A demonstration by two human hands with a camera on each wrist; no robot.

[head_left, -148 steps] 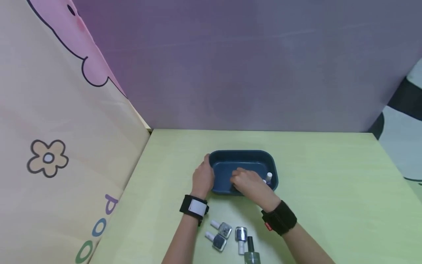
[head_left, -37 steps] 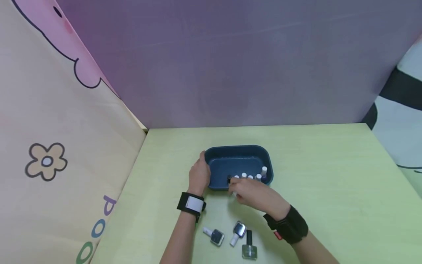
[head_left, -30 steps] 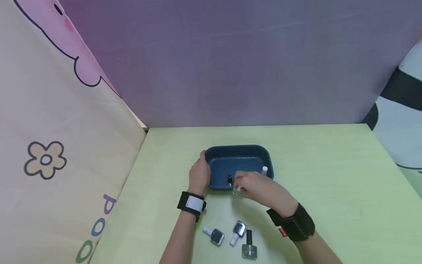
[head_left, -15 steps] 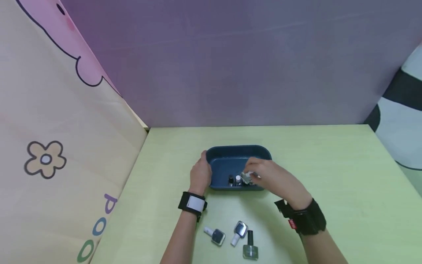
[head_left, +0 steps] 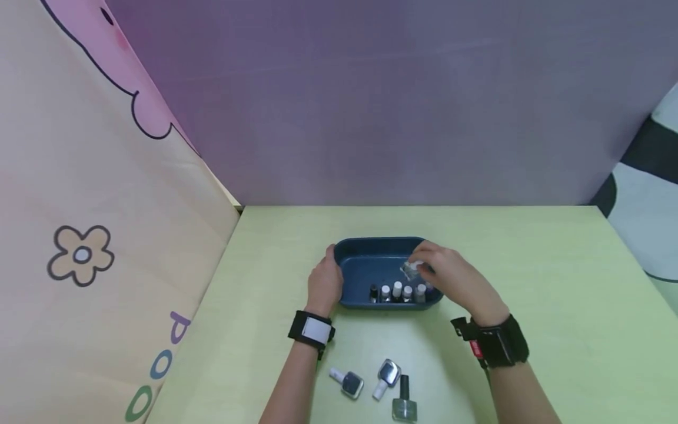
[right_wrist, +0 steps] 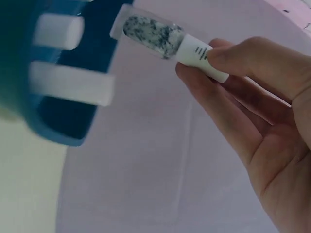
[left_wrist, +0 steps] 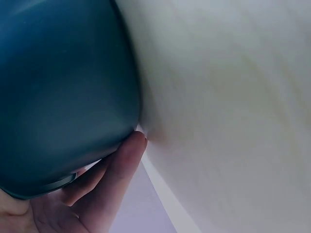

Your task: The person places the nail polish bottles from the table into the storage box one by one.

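My right hand [head_left: 450, 277] pinches the white cap of a nail polish bottle [right_wrist: 153, 35] between thumb and fingers. Black flecks dot the pale polish inside its clear glass. In the head view it hangs above the right part of a dark blue tray [head_left: 365, 240]. Along the tray's near wall stands a row of several nail polish bottles [head_left: 397, 290], the leftmost black-capped, the others white-capped. My left hand [head_left: 325, 284] grips the tray's left end, and in the left wrist view a finger [left_wrist: 121, 167] lies against the tray's outer wall.
Closer to me on the pale green table [head_left: 529, 294] lie two white-capped nail polish bottles, one dark [head_left: 352, 384] and one silvery blue [head_left: 389, 374], plus a greenish black-capped bottle [head_left: 405, 408]. A purple-grey backdrop [head_left: 402, 106] rises behind the table; a printed sheet [head_left: 106, 194] hangs at left.
The speckled bottle has left the table; my right hand has carried it from the tray's near edge over to the tray's right part. My left hand stays at the tray's left end.
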